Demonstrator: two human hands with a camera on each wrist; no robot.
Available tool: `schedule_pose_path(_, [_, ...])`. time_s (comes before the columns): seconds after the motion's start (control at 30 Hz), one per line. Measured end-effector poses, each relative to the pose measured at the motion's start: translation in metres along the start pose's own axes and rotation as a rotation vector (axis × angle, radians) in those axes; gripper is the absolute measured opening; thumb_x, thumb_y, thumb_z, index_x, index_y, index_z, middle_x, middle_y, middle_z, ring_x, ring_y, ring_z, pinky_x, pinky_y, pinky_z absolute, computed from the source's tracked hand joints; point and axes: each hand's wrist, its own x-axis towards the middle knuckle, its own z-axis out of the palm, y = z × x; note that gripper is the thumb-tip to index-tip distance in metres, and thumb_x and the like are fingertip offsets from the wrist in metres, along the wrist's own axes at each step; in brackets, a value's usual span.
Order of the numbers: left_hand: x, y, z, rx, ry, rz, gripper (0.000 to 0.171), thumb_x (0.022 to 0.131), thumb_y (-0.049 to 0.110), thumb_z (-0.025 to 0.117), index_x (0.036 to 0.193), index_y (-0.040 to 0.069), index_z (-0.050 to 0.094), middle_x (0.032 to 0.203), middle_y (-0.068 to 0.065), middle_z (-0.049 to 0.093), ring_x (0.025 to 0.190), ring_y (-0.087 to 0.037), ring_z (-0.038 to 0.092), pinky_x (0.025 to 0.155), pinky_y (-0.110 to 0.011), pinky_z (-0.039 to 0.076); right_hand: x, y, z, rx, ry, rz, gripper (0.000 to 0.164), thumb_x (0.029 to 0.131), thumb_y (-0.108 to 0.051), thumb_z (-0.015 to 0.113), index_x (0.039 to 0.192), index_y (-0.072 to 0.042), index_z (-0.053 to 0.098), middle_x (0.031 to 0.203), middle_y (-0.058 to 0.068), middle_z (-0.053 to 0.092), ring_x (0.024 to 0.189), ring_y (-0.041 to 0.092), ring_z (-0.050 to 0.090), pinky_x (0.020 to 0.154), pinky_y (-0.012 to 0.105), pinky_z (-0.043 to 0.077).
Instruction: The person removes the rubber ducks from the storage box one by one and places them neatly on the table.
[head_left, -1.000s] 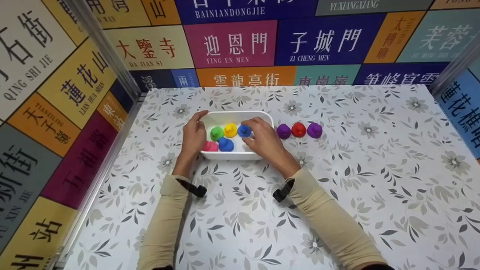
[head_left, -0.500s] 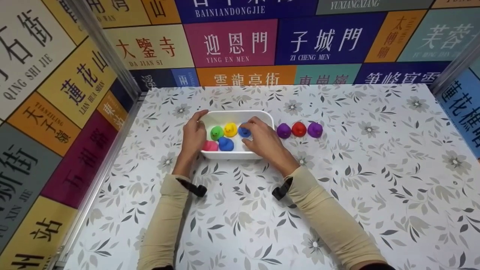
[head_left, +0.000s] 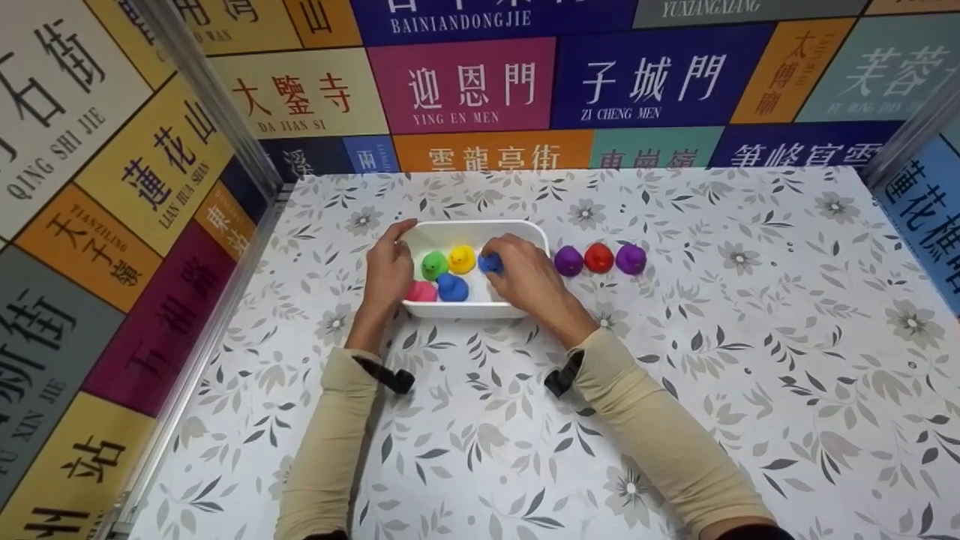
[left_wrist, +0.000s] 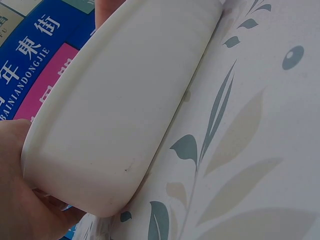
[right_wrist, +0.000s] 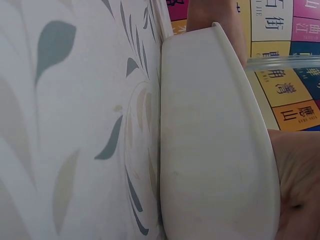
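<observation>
Left hand (head_left: 388, 268): grips white tray (head_left: 465, 310) at left end
Right hand (head_left: 532, 279): pinches upper blue duck (head_left: 490, 263), frame centre
Red duck (head_left: 598, 258): between purple ducks (head_left: 631, 259), right of centre

Table (head_left: 750, 375) is white with a grey leaf-and-flower print, top looks flat. White tub (head_left: 465, 310) sits on it upright, left of centre toward the far side, long sides running left-right. Just right of it, a left-right row directly on the print: left purple duck (head_left: 568, 262), red duck (head_left: 598, 259), right purple duck (head_left: 631, 259), close together, can't tell if touching.
</observation>
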Motion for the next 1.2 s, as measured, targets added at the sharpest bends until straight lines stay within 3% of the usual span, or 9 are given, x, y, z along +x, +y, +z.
schedule_pose_path(0.37, [0.001, 0.0, 0.0, -0.003, -0.006, -0.01, 0.049, 0.112, 0.008, 0.038, 0.156, 0.018, 0.058, 0.162, -0.003, 0.057, 0.15, -0.02, 0.051, 0.131, -0.043, 0.035, 0.003, 0.001, 0.001, -0.003, 0.036, 0.05, 0.023, 0.095, -0.008, 0.082, 0.117, -0.007, 0.077, 0.116, 0.012, 0.074, 0.105, 0.03, 0.07, 0.098, 0.046, 0.06])
schedule_pose_path(0.77, [0.002, 0.003, 0.001, 0.003, 0.004, 0.006, 0.048, 0.112, 0.007, 0.039, 0.154, 0.016, 0.06, 0.16, -0.005, 0.059, 0.147, -0.021, 0.053, 0.13, -0.042, 0.038, -0.002, 0.006, -0.001, -0.002, 0.064, 0.024, 0.031, 0.097, -0.012, 0.078, 0.128, -0.008, 0.078, 0.121, 0.015, 0.071, 0.11, 0.032, 0.068, 0.098, 0.048, 0.059])
schedule_pose_path(1.2, [0.001, 0.002, -0.001, 0.0, -0.005, -0.002, 0.048, 0.112, 0.008, 0.038, 0.154, 0.018, 0.059, 0.161, -0.004, 0.058, 0.149, -0.021, 0.052, 0.131, -0.043, 0.036, -0.007, 0.013, 0.003, 0.188, 0.193, -0.055, 0.026, 0.097, -0.005, 0.073, 0.123, -0.002, 0.077, 0.118, 0.016, 0.067, 0.104, 0.027, 0.075, 0.093, 0.032, 0.065])
